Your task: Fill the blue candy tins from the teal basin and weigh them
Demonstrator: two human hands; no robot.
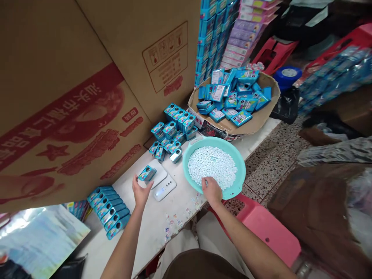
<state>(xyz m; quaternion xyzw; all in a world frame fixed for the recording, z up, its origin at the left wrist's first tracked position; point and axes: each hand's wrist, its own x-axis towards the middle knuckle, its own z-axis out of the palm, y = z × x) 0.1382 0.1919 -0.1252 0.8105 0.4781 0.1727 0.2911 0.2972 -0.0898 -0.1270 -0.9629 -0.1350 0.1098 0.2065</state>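
Note:
My left hand (141, 191) is at a small blue tin (147, 173) that rests on a white digital scale (161, 182), fingers curled at the tin's near edge. My right hand (211, 189) reaches into a teal bowl (240, 167) of small white tablets (212, 166), with its fingers closed among them at the near rim. Everything sits on a white table (162, 221).
Open blue tins (173, 130) are heaped behind the scale, and a row of shut tins (109, 211) lies left. A cardboard tray (261, 118) holds blue packets. Large cartons (87, 85) wall the left. A pink stool (270, 232) stands below right.

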